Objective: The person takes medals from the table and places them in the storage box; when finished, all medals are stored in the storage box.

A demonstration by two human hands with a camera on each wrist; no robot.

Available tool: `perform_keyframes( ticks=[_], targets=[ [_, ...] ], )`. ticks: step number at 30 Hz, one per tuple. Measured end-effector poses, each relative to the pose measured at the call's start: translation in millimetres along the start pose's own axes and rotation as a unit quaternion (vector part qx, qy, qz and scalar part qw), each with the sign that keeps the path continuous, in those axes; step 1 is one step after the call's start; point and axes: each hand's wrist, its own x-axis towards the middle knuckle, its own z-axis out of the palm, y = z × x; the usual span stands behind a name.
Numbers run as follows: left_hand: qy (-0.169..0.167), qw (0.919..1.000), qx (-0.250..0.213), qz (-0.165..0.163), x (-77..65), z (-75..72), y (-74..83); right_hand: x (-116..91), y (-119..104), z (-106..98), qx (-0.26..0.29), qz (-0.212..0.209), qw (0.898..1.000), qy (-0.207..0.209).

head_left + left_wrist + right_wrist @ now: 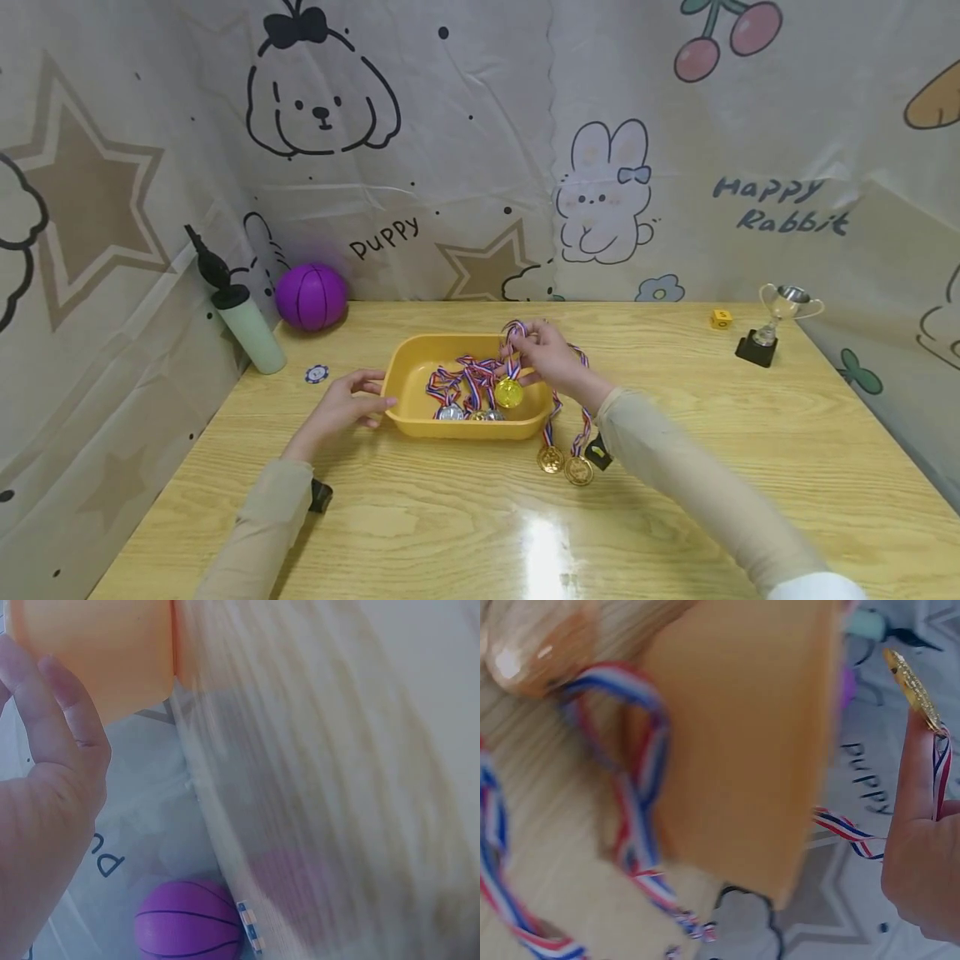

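Across the wood-grain tabletop (420, 517), a yellow basin (465, 430) lies with its long axis from 9 to 3 o'clock; clock read from its middle. Light-green hand pump (253, 335) between 9 and 10, purple ball (311, 297) at 10. Left hand (345, 406) at the 9 o'clock end: fingers loosely extended, touching the wall, not clenched. Right hand (550, 354) over the 2 o'clock corner, pinching a striped ribbon (513, 367). Small trophy (780, 310) between 2 and 3, well apart. Key relation: the gold medal (509, 393) on that ribbon sits at 7 to 8 from the right hand, close by its fingertips, over the basin; ribbon roughly upright, 12 to 6. Right hand far nearer than left. More medals (451, 412) lie inside, toward 6. Two other gold medals (551, 459) outside on the table, between 4 and 5. Poker chip (317, 374) at 9.
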Motion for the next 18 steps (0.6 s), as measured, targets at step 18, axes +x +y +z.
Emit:
perform_keyframes(
  ticks=[18],
  targets=[
    [0.002, 1.0000, -0.001, -0.006, 0.3, 1.0, 0.9, 16, 25, 15, -0.296, 0.031, 0.955, -0.011]
  ],
)
